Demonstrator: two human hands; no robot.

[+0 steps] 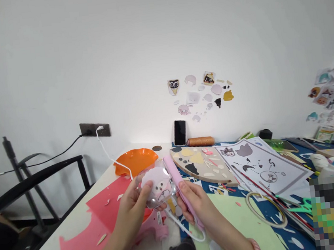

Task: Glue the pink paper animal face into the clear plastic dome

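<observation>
My left hand (135,203) is closed around a small clear plastic case (158,188) with a pink-and-white cartoon animal face inside it. My right hand (193,202) grips a pink pen-shaped tool (176,179) with a white cord (182,228) trailing from its lower end. The tool's upper end lies against the right edge of the case. Both hands are held just above the table, over red and pink felt sheets (109,202).
An orange wavy dish (135,160) sits behind the hands. A board with felt cut-outs (202,165), printed pattern sheets (260,163), a tape ring (264,210), green scissors (302,207), a phone (180,132) against the wall and a thread spool (200,141) lie to the right. A black chair (35,178) stands left.
</observation>
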